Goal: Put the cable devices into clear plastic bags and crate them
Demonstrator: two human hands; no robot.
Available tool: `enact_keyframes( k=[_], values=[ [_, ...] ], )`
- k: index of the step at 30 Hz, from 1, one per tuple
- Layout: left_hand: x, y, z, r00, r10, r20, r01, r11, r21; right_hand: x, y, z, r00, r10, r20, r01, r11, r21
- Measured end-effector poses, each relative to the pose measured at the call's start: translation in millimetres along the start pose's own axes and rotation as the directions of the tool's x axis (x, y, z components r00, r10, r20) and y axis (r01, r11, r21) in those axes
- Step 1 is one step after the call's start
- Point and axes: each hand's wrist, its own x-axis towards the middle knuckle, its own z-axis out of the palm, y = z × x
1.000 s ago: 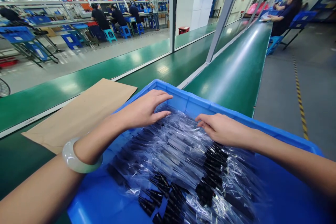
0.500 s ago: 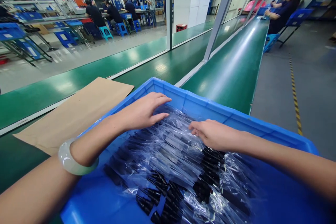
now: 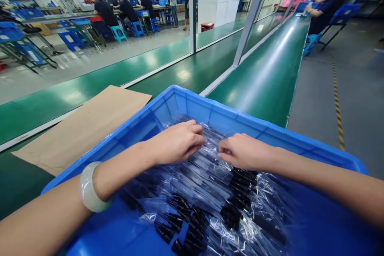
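Note:
Inside a blue plastic bin (image 3: 255, 122) lies a layer of clear plastic bags (image 3: 192, 182) holding long dark pieces. Black cable-like ends with tapered collars (image 3: 192, 224) show at the near side. My left hand (image 3: 180, 141), with a pale bangle (image 3: 91, 188) on its wrist, is closed over the far part of the bags. My right hand (image 3: 241, 151) is closed too, a short gap to its right, above the bags. Both sets of fingertips are curled in, and whatever they pinch is hidden.
A brown cardboard sheet (image 3: 81, 124) lies left of the bin on the green bench (image 3: 261, 76). Grey metal posts (image 3: 247, 20) rise beyond. A co-worker (image 3: 327, 8) sits far right; several people work at the back left. A striped floor line (image 3: 337, 108) runs at right.
My left hand has moved right and down onto the bags, and its fingers have gone from apart to closed. My right hand has hardly moved; its fingers are curled more tightly.

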Motion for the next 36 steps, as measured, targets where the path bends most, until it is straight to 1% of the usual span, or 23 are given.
enact_keyframes(
  k=[6, 8, 10, 12, 15, 17, 19, 21, 23, 26, 34, 36],
  values=[
    [-4, -11, -5.5, 0.998, -0.065, 0.025, 0.065, 0.998, -0.026, 4, 0, 5, 0.999, 0.041, 0.017, -0.039, 0.994, -0.103],
    [-4, -11, -4.8, 0.998, -0.059, 0.036, 0.06, 0.998, -0.033, 5, 0, 5, 0.997, 0.074, 0.027, -0.069, 0.986, -0.15],
    [-4, -9, -3.4, 0.997, -0.035, 0.063, 0.038, 0.998, -0.042, 5, 0, 4, 0.995, 0.087, 0.04, -0.079, 0.984, -0.162],
    [-4, -7, -1.9, 0.997, -0.007, 0.082, 0.011, 0.998, -0.055, 4, 1, 2, 0.999, 0.035, 0.03, -0.032, 0.993, -0.116],
    [-4, -6, -1.1, 0.997, 0.0, 0.079, 0.006, 0.998, -0.068, -2, 3, -3, 0.993, -0.118, -0.002, 0.118, 0.992, -0.05],
    [-4, -9, -1.4, 0.997, -0.014, 0.072, 0.018, 0.998, -0.061, -6, 3, -4, 0.981, -0.194, 0.001, 0.194, 0.98, -0.053],
    [-5, -12, -2.1, 0.997, -0.03, 0.07, 0.033, 0.999, -0.041, -7, 2, -2, 0.975, -0.223, 0.003, 0.223, 0.972, -0.075],
    [-6, -15, -2.9, 0.997, -0.044, 0.066, 0.046, 0.999, -0.024, -5, 1, 3, 0.98, -0.199, -0.011, 0.196, 0.975, -0.105],
    [-7, -17, -3.8, 0.996, -0.057, 0.069, 0.059, 0.998, -0.018, -2, 0, 10, 0.989, -0.148, -0.014, 0.145, 0.98, -0.136],
    [-7, -17, -5.1, 0.994, -0.072, 0.081, 0.073, 0.997, -0.014, 4, -2, 18, 0.997, -0.082, 0.012, 0.083, 0.983, -0.166],
    [-7, -17, -8.3, 0.993, -0.092, 0.072, 0.095, 0.995, -0.031, 7, -6, 14, 0.998, 0.03, 0.053, -0.02, 0.985, -0.169],
    [-7, -17, -9.5, 0.991, -0.105, 0.079, 0.108, 0.993, -0.038, 7, -5, 15, 0.997, 0.04, 0.059, -0.03, 0.986, -0.162]
  ],
)
